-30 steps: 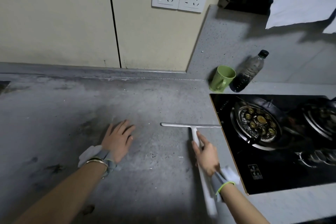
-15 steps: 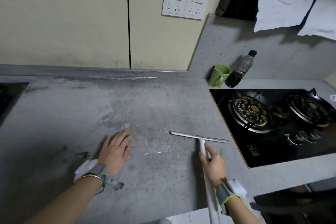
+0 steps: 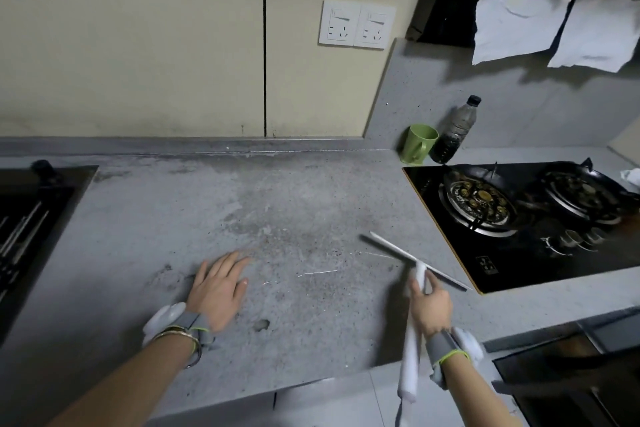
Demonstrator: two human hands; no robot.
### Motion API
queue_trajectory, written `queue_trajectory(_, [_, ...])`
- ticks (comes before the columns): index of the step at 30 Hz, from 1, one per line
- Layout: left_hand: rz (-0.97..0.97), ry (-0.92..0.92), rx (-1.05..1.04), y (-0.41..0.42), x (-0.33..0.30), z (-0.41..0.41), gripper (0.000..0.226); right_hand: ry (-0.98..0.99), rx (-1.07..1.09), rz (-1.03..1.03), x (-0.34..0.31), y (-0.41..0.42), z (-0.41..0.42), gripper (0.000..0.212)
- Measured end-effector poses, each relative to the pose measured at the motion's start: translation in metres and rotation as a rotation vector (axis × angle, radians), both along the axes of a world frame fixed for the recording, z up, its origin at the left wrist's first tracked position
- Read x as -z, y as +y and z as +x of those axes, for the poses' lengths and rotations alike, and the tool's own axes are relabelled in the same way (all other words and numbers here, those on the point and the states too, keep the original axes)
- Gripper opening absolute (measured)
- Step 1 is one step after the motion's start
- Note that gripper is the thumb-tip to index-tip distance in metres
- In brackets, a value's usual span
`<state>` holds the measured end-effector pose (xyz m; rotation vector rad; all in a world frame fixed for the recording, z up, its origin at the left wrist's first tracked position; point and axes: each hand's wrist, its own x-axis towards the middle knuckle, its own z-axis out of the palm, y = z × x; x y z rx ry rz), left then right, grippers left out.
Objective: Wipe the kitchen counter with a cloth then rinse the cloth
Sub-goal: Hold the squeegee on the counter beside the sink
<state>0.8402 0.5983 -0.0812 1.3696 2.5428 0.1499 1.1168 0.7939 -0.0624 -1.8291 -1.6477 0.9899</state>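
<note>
Head view: a person stands at a grey, stained kitchen counter (image 3: 294, 204) that fills the middle of the frame. The left hand (image 3: 218, 288), lower left of centre, lies flat on the counter with fingers straight and slightly spread, holding nothing. The right hand (image 3: 429, 305), lower right of centre, grips the white handle of a squeegee (image 3: 415, 260), fingers curled round the shaft. The blade runs slantwise from the centre of the frame toward the lower right, just above the right hand and well to the right of the left hand; its far end reaches close to the near left corner of the black gas hob (image 3: 485, 263). Whether the blade touches the counter cannot be told. The handle's tail extends down past the counter's front edge and is blurred. No wiping cloth can be made out in either hand.

Both wrists carry grey bands with white devices; the left wrist also wears a bangle (image 3: 180, 333). At upper right of the counter, a green mug (image 3: 417, 144) stands just beside a plastic bottle (image 3: 455, 132) with dark contents. Two white wall sockets (image 3: 356, 24) sit above centre. Two white sheets (image 3: 519, 17) hang at upper right. A dark sink (image 3: 31, 211) shows at the left edge.
</note>
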Motion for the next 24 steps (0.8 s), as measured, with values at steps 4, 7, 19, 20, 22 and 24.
queue_trajectory(4, [-0.027, 0.010, -0.066, -0.006, -0.004, -0.003, 0.048, -0.008, 0.084, -0.017, -0.008, 0.019, 0.000, 0.042])
queue_trajectory(7, [-0.053, 0.011, -0.103, -0.005, -0.005, 0.001, 0.048, -0.002, 0.113, -0.041, -0.010, 0.031, -0.009, 0.040])
queue_trajectory(19, [-0.017, 0.036, -0.196, -0.006, 0.009, 0.003, 0.048, 0.199, 0.241, -0.361, 0.010, 0.037, -0.047, 0.044])
queue_trajectory(20, [-0.015, 0.039, -0.214, -0.011, 0.011, -0.001, 0.048, 0.244, 0.256, -0.390, 0.010, 0.034, -0.052, 0.044])
queue_trajectory(22, [-0.006, 0.044, -0.249, -0.020, 0.015, -0.011, 0.047, 0.311, 0.269, -0.438, 0.010, 0.029, -0.061, 0.042])
queue_trajectory(24, [0.015, 0.019, -0.276, -0.026, 0.017, -0.019, 0.047, 0.375, 0.275, -0.459, 0.012, 0.026, -0.068, 0.040])
